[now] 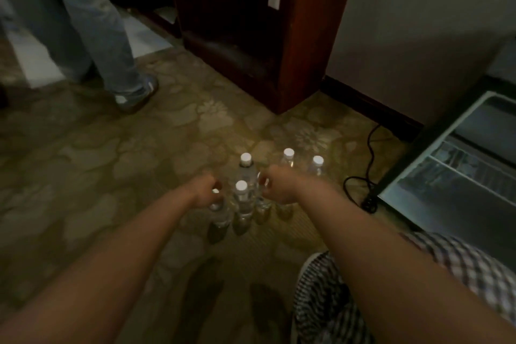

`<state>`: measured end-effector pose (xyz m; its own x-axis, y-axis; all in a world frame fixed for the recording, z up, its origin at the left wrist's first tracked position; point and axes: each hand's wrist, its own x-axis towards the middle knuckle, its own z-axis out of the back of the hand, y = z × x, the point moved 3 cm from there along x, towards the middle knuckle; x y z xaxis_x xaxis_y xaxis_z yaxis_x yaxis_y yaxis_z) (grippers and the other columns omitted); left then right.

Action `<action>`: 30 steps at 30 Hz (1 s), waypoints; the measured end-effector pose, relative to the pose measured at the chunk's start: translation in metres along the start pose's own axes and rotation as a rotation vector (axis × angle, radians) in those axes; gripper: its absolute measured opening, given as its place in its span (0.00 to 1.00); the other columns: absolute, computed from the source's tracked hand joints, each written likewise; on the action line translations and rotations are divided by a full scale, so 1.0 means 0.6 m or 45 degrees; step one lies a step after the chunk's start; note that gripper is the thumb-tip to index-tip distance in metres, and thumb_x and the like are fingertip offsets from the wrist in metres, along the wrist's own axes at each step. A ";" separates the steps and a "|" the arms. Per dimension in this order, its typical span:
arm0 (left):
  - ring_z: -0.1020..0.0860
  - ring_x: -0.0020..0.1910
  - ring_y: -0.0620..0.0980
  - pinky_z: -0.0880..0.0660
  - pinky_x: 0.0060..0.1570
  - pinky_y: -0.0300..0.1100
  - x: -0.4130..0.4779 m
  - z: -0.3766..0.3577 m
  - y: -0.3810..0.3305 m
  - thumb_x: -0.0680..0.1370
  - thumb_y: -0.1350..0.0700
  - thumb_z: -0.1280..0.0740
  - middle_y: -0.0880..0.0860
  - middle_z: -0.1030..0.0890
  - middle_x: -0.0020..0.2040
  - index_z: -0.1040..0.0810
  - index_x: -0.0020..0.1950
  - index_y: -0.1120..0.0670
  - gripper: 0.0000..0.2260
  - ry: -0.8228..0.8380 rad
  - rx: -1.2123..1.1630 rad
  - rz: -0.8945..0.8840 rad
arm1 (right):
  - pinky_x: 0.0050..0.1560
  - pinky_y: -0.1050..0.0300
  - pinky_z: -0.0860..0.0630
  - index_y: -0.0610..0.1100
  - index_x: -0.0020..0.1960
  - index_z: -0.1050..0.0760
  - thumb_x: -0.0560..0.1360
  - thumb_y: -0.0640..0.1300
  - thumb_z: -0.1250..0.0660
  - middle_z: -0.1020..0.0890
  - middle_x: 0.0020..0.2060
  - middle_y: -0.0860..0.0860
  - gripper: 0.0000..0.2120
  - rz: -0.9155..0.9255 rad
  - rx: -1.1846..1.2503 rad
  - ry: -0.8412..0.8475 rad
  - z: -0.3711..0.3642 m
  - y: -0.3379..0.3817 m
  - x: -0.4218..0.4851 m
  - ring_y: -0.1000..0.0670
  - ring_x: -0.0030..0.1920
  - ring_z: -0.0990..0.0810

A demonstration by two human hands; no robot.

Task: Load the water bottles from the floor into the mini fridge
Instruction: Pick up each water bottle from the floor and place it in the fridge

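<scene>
Several clear water bottles with white caps stand upright in a cluster on the patterned carpet; one free bottle point(241, 201) stands between my hands. My left hand point(205, 190) curls round the neck of the leftmost bottle point(219, 215). My right hand point(279, 187) grips the top of another bottle point(262, 204) on the right of the middle one. Farther back stand three more bottles point(246, 167) point(288, 158) point(317, 166). The mini fridge point(446, 165) is at the right, its door open and the wire shelves showing.
A black power cable point(363, 184) loops on the carpet between the bottles and the fridge. A dark wooden cabinet point(293, 36) stands behind. A person in jeans point(111, 50) stands at the back left. My knee in checked cloth point(418, 288) is at the lower right.
</scene>
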<state>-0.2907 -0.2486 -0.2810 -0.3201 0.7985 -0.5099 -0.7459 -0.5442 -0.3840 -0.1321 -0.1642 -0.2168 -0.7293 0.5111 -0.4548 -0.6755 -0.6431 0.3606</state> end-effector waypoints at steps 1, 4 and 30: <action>0.24 0.56 0.53 0.29 0.53 0.42 0.002 -0.012 0.026 0.77 0.53 0.35 0.57 0.23 0.61 0.26 0.64 0.58 0.17 -0.024 -0.067 0.040 | 0.58 0.52 0.26 0.43 0.63 0.26 0.77 0.42 0.38 0.23 0.60 0.44 0.15 0.003 0.011 0.014 -0.018 0.009 0.015 0.45 0.58 0.24; 0.24 0.52 0.51 0.26 0.54 0.46 0.009 -0.049 0.087 0.75 0.52 0.32 0.56 0.22 0.59 0.26 0.61 0.56 0.17 -0.075 -0.256 0.134 | 0.58 0.51 0.25 0.42 0.64 0.28 0.77 0.41 0.38 0.24 0.60 0.44 0.16 -0.005 0.018 0.078 -0.070 0.028 0.056 0.45 0.58 0.24; 0.32 0.63 0.46 0.33 0.51 0.20 0.097 -0.214 0.176 0.71 0.72 0.32 0.51 0.33 0.65 0.43 0.74 0.62 0.35 -0.110 -1.070 0.050 | 0.60 0.45 0.27 0.49 0.71 0.40 0.77 0.40 0.39 0.28 0.64 0.41 0.24 -0.043 0.064 -0.012 -0.244 0.071 0.244 0.40 0.64 0.27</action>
<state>-0.3133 -0.2926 -0.4501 -0.4055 0.7732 -0.4875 -0.0616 -0.5552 -0.8294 -0.2518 -0.2003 -0.3874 -0.7068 0.5376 -0.4599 -0.7043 -0.5960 0.3857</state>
